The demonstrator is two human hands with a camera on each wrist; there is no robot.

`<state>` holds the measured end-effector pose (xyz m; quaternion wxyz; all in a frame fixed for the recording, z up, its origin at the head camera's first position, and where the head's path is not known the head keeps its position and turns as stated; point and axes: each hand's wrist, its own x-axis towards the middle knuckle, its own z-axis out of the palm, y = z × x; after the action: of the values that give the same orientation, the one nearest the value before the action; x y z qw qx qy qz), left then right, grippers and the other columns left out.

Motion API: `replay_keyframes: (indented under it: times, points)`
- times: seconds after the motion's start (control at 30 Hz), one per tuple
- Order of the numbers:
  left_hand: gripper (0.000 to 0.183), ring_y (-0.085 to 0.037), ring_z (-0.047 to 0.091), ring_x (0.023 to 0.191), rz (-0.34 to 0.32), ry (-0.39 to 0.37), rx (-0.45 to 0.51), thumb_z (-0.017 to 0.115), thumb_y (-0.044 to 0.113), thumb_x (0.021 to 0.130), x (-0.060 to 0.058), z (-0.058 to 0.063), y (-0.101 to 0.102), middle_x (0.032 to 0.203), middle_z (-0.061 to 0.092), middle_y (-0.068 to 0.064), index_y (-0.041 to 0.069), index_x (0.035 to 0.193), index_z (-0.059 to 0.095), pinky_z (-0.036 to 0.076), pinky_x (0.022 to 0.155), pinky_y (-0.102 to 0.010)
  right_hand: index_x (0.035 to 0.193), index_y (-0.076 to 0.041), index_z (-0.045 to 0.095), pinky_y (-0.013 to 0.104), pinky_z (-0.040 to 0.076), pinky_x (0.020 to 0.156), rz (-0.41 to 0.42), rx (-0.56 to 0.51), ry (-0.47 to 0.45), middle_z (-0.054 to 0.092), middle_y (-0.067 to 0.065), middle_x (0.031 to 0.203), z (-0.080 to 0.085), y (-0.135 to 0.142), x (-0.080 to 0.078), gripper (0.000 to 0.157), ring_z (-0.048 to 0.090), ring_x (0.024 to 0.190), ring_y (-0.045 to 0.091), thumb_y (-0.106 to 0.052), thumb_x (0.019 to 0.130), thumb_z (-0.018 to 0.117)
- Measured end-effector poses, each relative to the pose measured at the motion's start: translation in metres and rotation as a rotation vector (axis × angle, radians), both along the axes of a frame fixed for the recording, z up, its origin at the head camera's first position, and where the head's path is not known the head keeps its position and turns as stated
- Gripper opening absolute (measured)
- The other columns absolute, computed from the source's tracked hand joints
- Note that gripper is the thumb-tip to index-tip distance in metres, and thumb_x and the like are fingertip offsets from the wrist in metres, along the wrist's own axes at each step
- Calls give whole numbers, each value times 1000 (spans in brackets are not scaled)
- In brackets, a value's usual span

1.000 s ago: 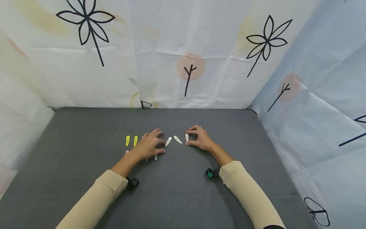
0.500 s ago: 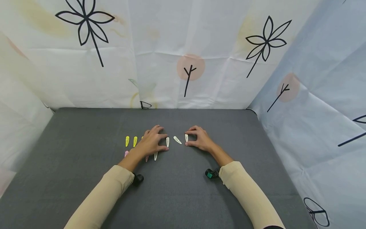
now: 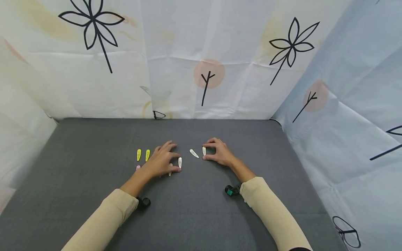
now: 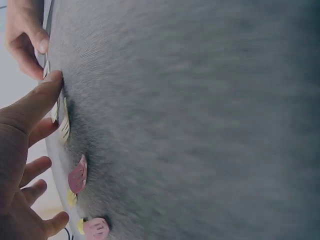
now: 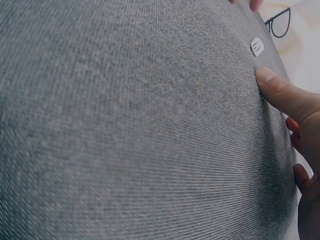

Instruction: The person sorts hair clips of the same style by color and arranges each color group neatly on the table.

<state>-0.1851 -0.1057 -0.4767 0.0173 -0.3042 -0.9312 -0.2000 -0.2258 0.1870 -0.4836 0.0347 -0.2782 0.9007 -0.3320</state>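
In the head view my left hand (image 3: 160, 162) pinches a white snap hair clip (image 3: 180, 162) between thumb and forefinger, the clip pointing roughly upright. Partly hidden by that hand lies another white hair clip (image 3: 170, 170). My right hand (image 3: 220, 152) holds a white hair clip (image 3: 204, 151) at its two ends, thumb near and fingers far. Between the hands a tilted white hair clip (image 3: 194, 153) rests on the cloth. Left of my left hand are two yellow hair clips (image 3: 139, 154) and a pink hair clip (image 3: 138, 167), mostly covered by the wrist.
A grey cloth-covered table (image 3: 194, 216) lies under everything. White printed curtains (image 3: 176, 69) close off the back and sides. The left wrist view also shows a dark pink hair clip (image 4: 78, 175) beneath the left fingers.
My left hand straightened the tilted white hair clip, then slid it toward me and slightly left. The right hand and its clip have stayed in place.
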Motion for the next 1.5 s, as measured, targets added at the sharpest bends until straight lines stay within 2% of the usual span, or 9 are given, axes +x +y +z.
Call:
replay_keyframes:
  times: [0.17,0.33,0.77,0.93,1.13,1.3,1.5]
  points:
    - [51,-43,34,141,-38,17,7,86,44,74,12,1,-6,139,53,-22,10,111,76,33,101,-68,125,-1,68,54,36,102,1,-8,4,56,16,127,-1,0,-1,51,50,121,34,-19,81,84]
    - [51,-43,34,141,-39,7,-4,86,44,73,19,3,-9,140,52,-21,11,111,76,32,101,-70,126,-1,68,55,36,103,3,-10,-2,56,16,127,-1,-1,0,51,49,121,34,-19,81,84]
    - [53,-43,33,141,-32,-15,-1,85,45,74,24,4,-12,141,52,-21,10,113,74,31,101,-71,125,-1,68,56,33,105,1,-17,-20,57,16,126,-3,-2,-2,51,49,121,34,-18,80,85]
    - [59,-41,32,142,6,-5,-7,81,53,77,19,2,-5,141,52,-20,9,116,73,32,102,-68,125,-1,68,55,35,103,4,-10,-3,56,16,126,-2,-1,-1,51,50,121,35,-18,80,85]
    - [65,-41,31,143,73,4,-46,77,53,82,6,1,19,143,50,-20,5,125,69,33,103,-65,125,-2,68,54,37,102,-4,4,7,56,16,126,-2,-1,-1,50,50,120,35,-19,81,85]
    - [63,-40,31,143,95,-4,-61,75,53,84,-6,-1,39,144,49,-19,6,127,68,34,102,-65,125,-2,68,55,36,103,-2,14,11,57,16,126,-2,-1,-1,50,51,120,34,-20,81,84]
    - [63,-39,32,143,93,-27,-78,75,53,84,-11,-3,52,143,50,-18,8,128,68,36,101,-64,125,-1,68,54,38,101,10,12,30,57,17,125,-2,-1,-1,51,51,118,34,-20,81,84]
